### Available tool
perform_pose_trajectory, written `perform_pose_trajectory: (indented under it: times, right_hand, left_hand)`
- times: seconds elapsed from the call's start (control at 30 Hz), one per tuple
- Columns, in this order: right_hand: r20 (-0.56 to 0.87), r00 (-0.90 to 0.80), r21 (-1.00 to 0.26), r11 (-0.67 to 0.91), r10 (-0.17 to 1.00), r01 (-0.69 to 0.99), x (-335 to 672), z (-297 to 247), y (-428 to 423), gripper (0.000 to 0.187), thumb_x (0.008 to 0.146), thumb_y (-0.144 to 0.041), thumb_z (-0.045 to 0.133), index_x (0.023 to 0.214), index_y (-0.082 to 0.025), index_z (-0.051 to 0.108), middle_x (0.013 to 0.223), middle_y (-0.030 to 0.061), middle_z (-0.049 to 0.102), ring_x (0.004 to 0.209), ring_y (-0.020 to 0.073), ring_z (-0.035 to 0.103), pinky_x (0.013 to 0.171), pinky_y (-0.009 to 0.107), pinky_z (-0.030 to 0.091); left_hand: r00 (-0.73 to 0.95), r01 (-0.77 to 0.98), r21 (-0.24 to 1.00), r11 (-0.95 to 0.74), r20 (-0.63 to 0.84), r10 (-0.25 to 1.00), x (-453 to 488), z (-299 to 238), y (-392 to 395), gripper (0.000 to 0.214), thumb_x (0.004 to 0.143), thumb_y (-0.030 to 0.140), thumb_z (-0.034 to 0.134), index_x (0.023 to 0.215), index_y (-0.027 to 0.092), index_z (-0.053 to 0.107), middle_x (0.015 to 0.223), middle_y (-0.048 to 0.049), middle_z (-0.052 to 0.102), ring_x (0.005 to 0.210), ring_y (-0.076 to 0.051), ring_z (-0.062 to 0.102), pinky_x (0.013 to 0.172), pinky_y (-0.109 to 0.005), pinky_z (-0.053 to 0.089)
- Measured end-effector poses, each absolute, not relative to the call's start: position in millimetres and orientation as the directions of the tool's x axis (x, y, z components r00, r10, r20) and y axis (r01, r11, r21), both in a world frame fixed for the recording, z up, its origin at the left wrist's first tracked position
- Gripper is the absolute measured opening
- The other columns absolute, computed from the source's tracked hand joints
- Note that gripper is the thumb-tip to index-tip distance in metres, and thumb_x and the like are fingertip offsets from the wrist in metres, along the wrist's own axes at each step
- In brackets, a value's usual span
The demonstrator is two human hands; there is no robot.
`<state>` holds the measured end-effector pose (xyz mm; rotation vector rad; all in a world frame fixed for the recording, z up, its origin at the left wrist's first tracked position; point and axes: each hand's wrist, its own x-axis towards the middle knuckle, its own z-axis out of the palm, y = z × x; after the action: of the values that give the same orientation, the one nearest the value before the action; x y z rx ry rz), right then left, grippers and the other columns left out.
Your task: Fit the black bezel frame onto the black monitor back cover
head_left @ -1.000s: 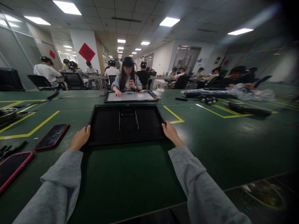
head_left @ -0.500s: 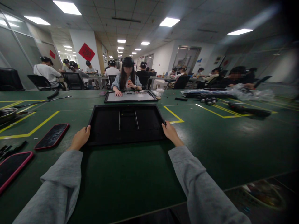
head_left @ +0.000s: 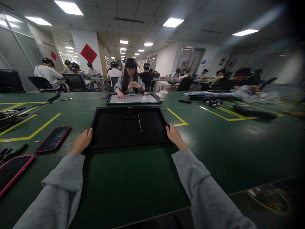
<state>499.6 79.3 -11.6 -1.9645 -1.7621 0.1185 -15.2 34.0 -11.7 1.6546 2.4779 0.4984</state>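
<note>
A black rectangular monitor back cover (head_left: 109, 127) rests on the green table in front of me, its hollow side up, with two thin metal strips around a recess in its middle. My left hand (head_left: 82, 140) grips its left edge, thumb on top. At the right edge my right hand (head_left: 175, 135) is closed around the rim in the same way. The fingers under both edges are hidden. Just beyond the cover lies a framed grey panel (head_left: 135, 98), with another person's hand (head_left: 120, 94) laid on it.
Two phones in red and pink cases (head_left: 53, 139) lie to my left, near a metal bowl (head_left: 8, 116). A cup (head_left: 162, 94) stands beside the panel. On the right are a dark power tool (head_left: 254, 112), small black parts (head_left: 213, 102) and clear plastic wrap (head_left: 257, 94).
My hands and the cover stay where they were. Across the table, the other person's raised hand has shifted slightly. Part of what looks like another person's hand or arm appears at the far right edge.
</note>
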Motion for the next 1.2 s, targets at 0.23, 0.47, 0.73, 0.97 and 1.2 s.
perform_pose_trajectory:
  times: [0.23, 0.47, 0.73, 0.97, 1.2]
  right_hand:
    - [0.250, 0.166, -0.422, -0.047, 0.954, 0.905, 499.9, -12.4, 80.1, 0.042, 0.099, -0.034, 0.029, 0.133, -0.013, 0.043, 0.115, 0.0182, 0.065, 0.106, 0.0270, 0.062, 0.087, 0.034, 0.044]
    - [0.254, 0.162, -0.418, -0.043, 0.953, 0.907, 501.6, -14.3, 82.4, 0.042, 0.098, -0.033, 0.030, 0.132, -0.013, 0.044, 0.114, 0.0183, 0.065, 0.105, 0.0277, 0.063, 0.087, 0.035, 0.044]
    - [0.253, 0.165, -0.423, -0.045, 0.953, 0.905, 500.9, -13.8, 81.0, 0.039, 0.098, -0.032, 0.032, 0.130, -0.014, 0.045, 0.112, 0.0173, 0.066, 0.104, 0.0261, 0.062, 0.087, 0.033, 0.044]
    - [0.243, 0.174, -0.429, -0.055, 0.954, 0.901, 500.3, -13.0, 80.8, 0.040, 0.098, -0.033, 0.031, 0.130, -0.014, 0.045, 0.113, 0.0175, 0.065, 0.106, 0.0272, 0.062, 0.087, 0.034, 0.044]
    - [0.259, 0.162, -0.425, -0.039, 0.952, 0.904, 501.1, -14.3, 81.6, 0.038, 0.098, -0.033, 0.032, 0.129, -0.015, 0.046, 0.111, 0.0166, 0.066, 0.104, 0.0261, 0.062, 0.087, 0.034, 0.044]
  left_hand:
    - [-0.396, 0.871, 0.344, 0.352, 0.065, 0.916, -15.5, -10.8, 33.6, 0.075, 0.089, 0.062, 0.009, 0.116, 0.014, 0.060, 0.115, -0.0221, 0.065, 0.106, -0.037, 0.061, 0.086, -0.046, 0.045]
    - [-0.399, 0.874, 0.335, 0.351, 0.085, 0.913, -13.2, -8.8, 31.6, 0.075, 0.089, 0.061, 0.010, 0.114, 0.013, 0.061, 0.112, -0.0219, 0.066, 0.103, -0.036, 0.062, 0.084, -0.045, 0.046]
    - [-0.392, 0.877, 0.339, 0.339, 0.099, 0.915, -14.1, -11.1, 32.0, 0.074, 0.089, 0.060, 0.011, 0.114, 0.012, 0.062, 0.111, -0.0222, 0.066, 0.103, -0.036, 0.062, 0.084, -0.045, 0.046]
    - [-0.394, 0.879, 0.334, 0.340, 0.108, 0.913, -15.4, -12.2, 33.1, 0.073, 0.090, 0.060, 0.012, 0.115, 0.014, 0.062, 0.109, -0.0205, 0.067, 0.100, -0.034, 0.063, 0.083, -0.043, 0.046]
    - [-0.392, 0.880, 0.333, 0.339, 0.107, 0.914, -14.6, -11.2, 32.5, 0.073, 0.090, 0.060, 0.011, 0.113, 0.013, 0.062, 0.110, -0.0206, 0.067, 0.102, -0.034, 0.063, 0.084, -0.044, 0.046]
